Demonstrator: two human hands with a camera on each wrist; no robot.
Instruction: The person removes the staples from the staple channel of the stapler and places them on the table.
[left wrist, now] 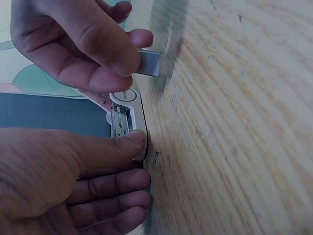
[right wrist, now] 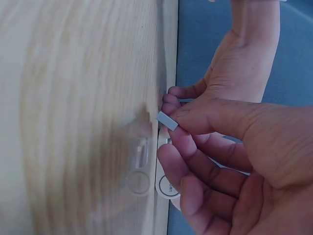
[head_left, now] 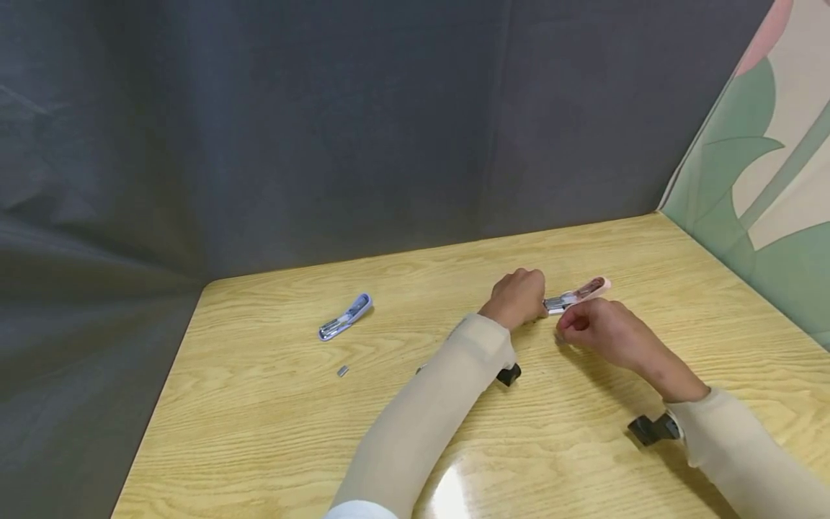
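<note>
Wrist views alone show the staple strip (left wrist: 147,63) pinched.

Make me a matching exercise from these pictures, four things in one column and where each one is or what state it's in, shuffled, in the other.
Things:
1. pink stapler
2. blue stapler
3. staple strip
4. loose strip

Places or states:
A. lying alone on the table, just nearer the camera than the blue stapler
B. pinched in the right hand
C. held down open by the left hand
D. lying untouched on the left part of the table

Pairs: 1-C, 2-D, 3-B, 4-A
</note>
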